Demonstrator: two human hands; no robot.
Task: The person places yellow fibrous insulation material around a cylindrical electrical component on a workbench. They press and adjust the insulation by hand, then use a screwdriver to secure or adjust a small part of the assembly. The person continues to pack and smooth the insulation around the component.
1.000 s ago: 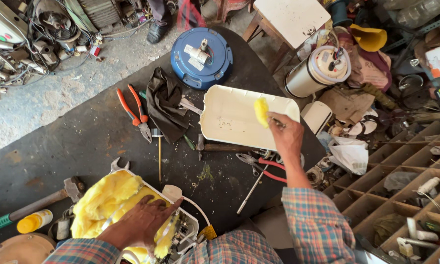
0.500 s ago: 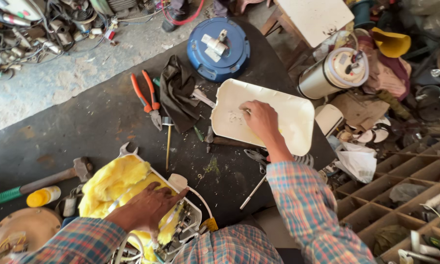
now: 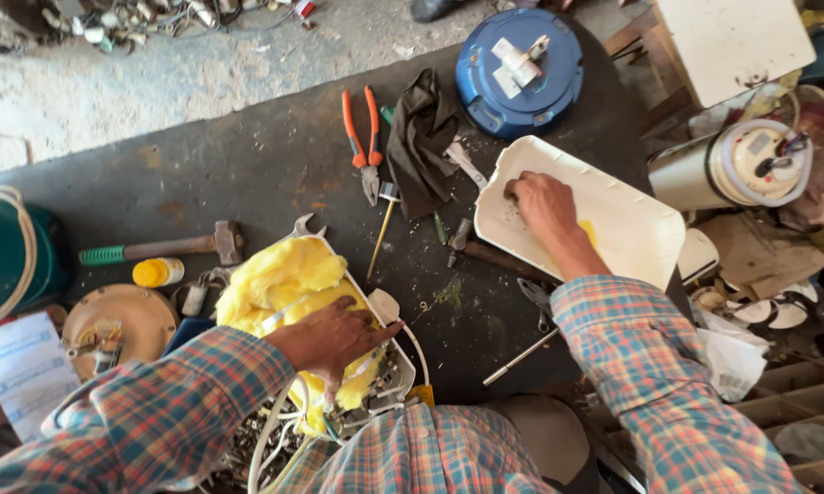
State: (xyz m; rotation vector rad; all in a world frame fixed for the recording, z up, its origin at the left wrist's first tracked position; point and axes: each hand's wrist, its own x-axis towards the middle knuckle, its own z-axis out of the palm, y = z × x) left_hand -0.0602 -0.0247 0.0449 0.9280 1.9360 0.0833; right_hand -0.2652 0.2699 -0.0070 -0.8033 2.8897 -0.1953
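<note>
You are looking down on a dark, scuffed counter (image 3: 274,165) in a crowded workshop, with pale concrete floor beyond its far edge and open wooden compartments at the right. Take the white tray (image 3: 631,220) as your landmark.

Far left of the tray lies a hammer (image 3: 169,245) with a green grip, and just in front of it a small yellow bottle (image 3: 157,272) and a round tan cover (image 3: 119,322). Closer to you, well left of the tray, your left hand (image 3: 334,337) lies flat, fingers spread, on the yellow insulation (image 3: 279,279) that fills a white housing (image 3: 395,366); it presses down on the wad without closing round it. Loose white wires hang from that housing toward your checked shirt.

Between the housing and the tray, orange-handled pliers (image 3: 361,128) lie beside a dark rag (image 3: 421,137), with a screwdriver (image 3: 382,233) just below them. Beyond the tray sits a round blue lid (image 3: 522,73).

Your right hand (image 3: 542,201) rests inside the tray at its left end, fingers curled down onto the tray floor. A scrap of yellow shows beside your wrist; I cannot tell whether the hand grips anything. Right of the tray lies a white cylindrical appliance (image 3: 741,165) on its side.
</note>
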